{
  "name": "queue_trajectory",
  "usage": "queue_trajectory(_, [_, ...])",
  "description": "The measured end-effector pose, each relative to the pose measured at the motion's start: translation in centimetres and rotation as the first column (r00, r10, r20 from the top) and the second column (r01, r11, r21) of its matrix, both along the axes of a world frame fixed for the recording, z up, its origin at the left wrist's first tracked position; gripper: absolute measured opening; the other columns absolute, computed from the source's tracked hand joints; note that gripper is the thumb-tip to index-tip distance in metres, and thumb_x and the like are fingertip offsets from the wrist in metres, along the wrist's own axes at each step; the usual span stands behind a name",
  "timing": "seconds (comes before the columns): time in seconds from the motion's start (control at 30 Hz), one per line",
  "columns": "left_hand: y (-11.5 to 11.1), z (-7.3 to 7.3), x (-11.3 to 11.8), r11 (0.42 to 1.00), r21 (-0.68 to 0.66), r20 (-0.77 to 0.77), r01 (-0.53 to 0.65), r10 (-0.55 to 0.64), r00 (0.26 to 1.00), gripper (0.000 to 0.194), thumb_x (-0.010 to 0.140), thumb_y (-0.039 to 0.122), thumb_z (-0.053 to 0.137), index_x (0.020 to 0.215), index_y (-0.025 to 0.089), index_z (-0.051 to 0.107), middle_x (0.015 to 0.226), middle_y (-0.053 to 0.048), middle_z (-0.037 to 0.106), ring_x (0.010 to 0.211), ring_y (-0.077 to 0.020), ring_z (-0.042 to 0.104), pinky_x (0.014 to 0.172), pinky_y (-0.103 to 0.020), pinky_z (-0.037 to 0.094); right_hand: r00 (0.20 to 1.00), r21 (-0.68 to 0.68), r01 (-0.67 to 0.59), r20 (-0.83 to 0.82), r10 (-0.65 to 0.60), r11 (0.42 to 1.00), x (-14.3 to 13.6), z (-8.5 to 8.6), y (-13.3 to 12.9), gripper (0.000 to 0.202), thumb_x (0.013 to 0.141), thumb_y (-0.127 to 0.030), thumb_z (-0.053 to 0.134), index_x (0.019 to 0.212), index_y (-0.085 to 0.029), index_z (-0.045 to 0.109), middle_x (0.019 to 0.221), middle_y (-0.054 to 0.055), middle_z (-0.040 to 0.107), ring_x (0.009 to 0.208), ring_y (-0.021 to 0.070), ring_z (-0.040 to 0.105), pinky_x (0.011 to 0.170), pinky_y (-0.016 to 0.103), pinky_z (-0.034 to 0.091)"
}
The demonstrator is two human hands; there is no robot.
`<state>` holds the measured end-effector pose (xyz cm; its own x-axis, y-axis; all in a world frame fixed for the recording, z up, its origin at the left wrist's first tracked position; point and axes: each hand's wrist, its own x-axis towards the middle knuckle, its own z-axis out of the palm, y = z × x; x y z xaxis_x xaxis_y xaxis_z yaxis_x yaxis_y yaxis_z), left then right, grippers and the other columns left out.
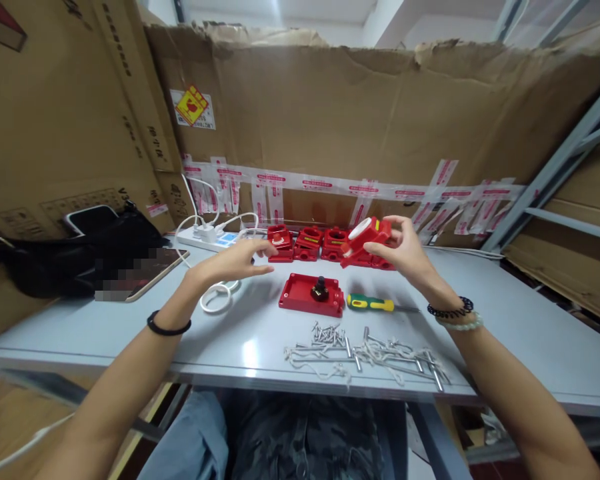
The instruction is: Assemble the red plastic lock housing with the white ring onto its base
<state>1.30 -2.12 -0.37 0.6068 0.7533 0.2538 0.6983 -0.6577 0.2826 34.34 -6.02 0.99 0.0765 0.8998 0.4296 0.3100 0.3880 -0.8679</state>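
Note:
My right hand (405, 250) is closed on a red cover (377, 231) with a round white disc on its face. It holds the cover tilted above the row of red parts at the back of the table. My left hand (240, 259) hovers with its fingers apart, holding nothing, near a red housing (280, 243) at the row's left end. Between the hands, nearer to me, lies an open red box (300, 293) with a black knob-like part inside. Just right of it rests a green and yellow screwdriver (370, 303).
Several screws (330, 333) and metal rods with white strings (395, 353) lie near the front edge. A power strip (205, 237), a white cable (216, 298), a tablet (153, 273) and a black bag (80, 250) are on the left. Cardboard (330, 120) walls the back.

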Motion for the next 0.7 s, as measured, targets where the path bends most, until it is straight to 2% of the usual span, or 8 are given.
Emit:
queue_trajectory(0.1, [1.2, -1.4, -1.2, 0.987, -0.142, -0.141, -0.073, 0.053, 0.989, 0.042, 0.075, 0.047, 0.059, 0.102, 0.016, 0.063, 0.099, -0.009, 0.067, 0.087, -0.0228, 0.061, 0.073, -0.030, 0.046, 0.957, 0.019, 0.085, 0.276, -0.087, 0.996, 0.6, -1.0, 0.8, 0.074, 0.056, -0.038, 0.077, 0.116, -0.022, 0.037, 0.102, 0.009, 0.063, 0.094, 0.0261, 0.063, 0.083, 0.045, 0.051])
queue_trajectory(0.23, [1.6, -1.8, -1.5, 0.979, -0.190, -0.169, -0.076, 0.044, 0.985, 0.045, 0.068, 0.050, 0.064, 0.099, 0.018, 0.065, 0.098, -0.007, 0.067, 0.085, -0.0219, 0.061, 0.069, -0.027, 0.045, 0.835, 0.018, 0.183, 0.524, -0.165, 0.983, 0.6, -1.8, 1.0, 0.065, 0.057, -0.040, 0.074, 0.110, -0.021, 0.042, 0.097, 0.007, 0.063, 0.087, 0.0255, 0.063, 0.080, 0.042, 0.048])
queue_trajectory(0.3, [1.7, -1.9, -1.6, 0.971, -0.225, -0.194, -0.086, 0.042, 0.980, 0.051, 0.063, 0.052, 0.067, 0.101, 0.018, 0.065, 0.098, -0.007, 0.067, 0.085, -0.0221, 0.061, 0.069, -0.027, 0.045, 0.808, -0.023, 0.196, 0.570, -0.148, 0.980, 0.6, -1.9, 1.0, 0.064, 0.056, -0.042, 0.074, 0.107, -0.021, 0.042, 0.094, 0.007, 0.063, 0.086, 0.0253, 0.062, 0.077, 0.040, 0.048])
queue_trajectory(0.4, [1.9, -2.1, -1.9, 0.967, -0.236, -0.217, -0.100, 0.048, 0.975, 0.055, 0.061, 0.054, 0.068, 0.101, 0.018, 0.064, 0.098, -0.007, 0.067, 0.084, -0.0226, 0.061, 0.068, -0.027, 0.045, 0.810, -0.091, 0.167, 0.581, -0.084, 0.982, 0.7, -1.9, 1.1, 0.064, 0.057, -0.042, 0.073, 0.107, -0.021, 0.040, 0.093, 0.006, 0.063, 0.085, 0.0241, 0.061, 0.075, 0.038, 0.047])
queue_trajectory(0.57, [2.3, -2.0, -2.6, 0.982, -0.135, -0.200, -0.136, 0.107, 0.974, 0.039, 0.071, 0.047, 0.057, 0.094, 0.017, 0.064, 0.089, -0.006, 0.067, 0.077, -0.0200, 0.061, 0.066, -0.026, 0.044, 0.791, -0.129, 0.164, 0.610, -0.052, 0.978, 0.9, -1.9, 1.3, 0.061, 0.058, -0.041, 0.073, 0.104, -0.020, 0.039, 0.093, 0.007, 0.063, 0.086, 0.0240, 0.061, 0.073, 0.035, 0.046])
queue_trajectory(0.7, [2.8, -1.5, -3.3, 0.984, -0.031, -0.185, -0.174, 0.166, 0.969, 0.036, 0.077, 0.044, 0.051, 0.097, 0.016, 0.063, 0.090, -0.008, 0.066, 0.080, -0.0210, 0.061, 0.070, -0.028, 0.044, 0.718, -0.170, 0.203, 0.695, -0.029, 0.964, 1.4, -1.7, 1.3, 0.058, 0.059, -0.046, 0.071, 0.101, -0.020, 0.042, 0.093, 0.009, 0.064, 0.085, 0.0261, 0.062, 0.071, 0.037, 0.046])
